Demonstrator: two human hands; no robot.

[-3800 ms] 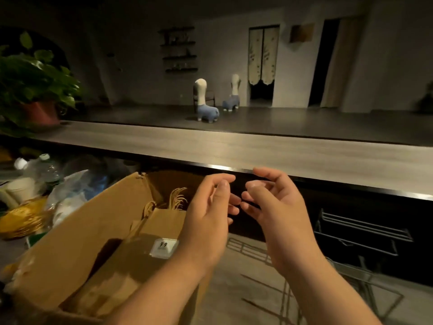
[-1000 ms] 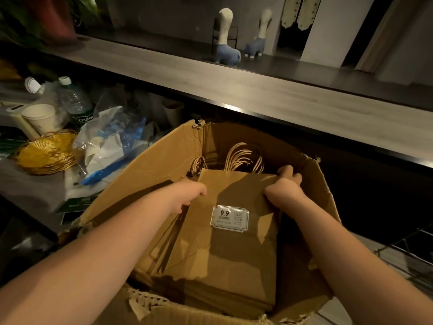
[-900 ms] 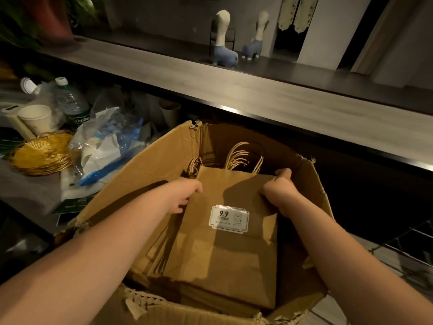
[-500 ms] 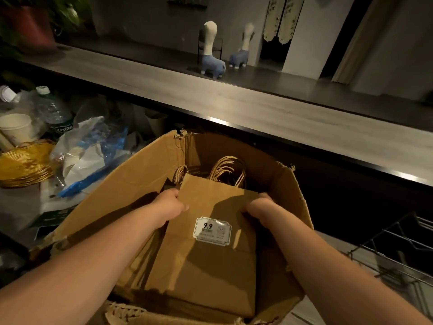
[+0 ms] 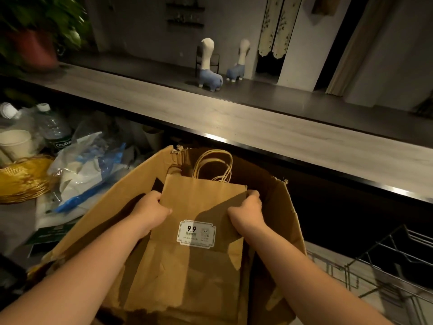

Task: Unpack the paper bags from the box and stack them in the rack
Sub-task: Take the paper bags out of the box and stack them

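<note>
Head view: inside the open cardboard box (image 5: 93, 221), the left hand (image 5: 152, 213) and right hand (image 5: 248, 213) grasp a flat stack of paper bags (image 5: 194, 266) by its side edges, fingers (image 5: 254, 195) curled around it. The wire rack (image 5: 386, 266) stands right of the box.

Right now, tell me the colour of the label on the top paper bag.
White with dark print, on the brown paper bag; the rectangular label shows best in the head view.

Head camera looks down, close over box (image 5: 284, 207)
</note>
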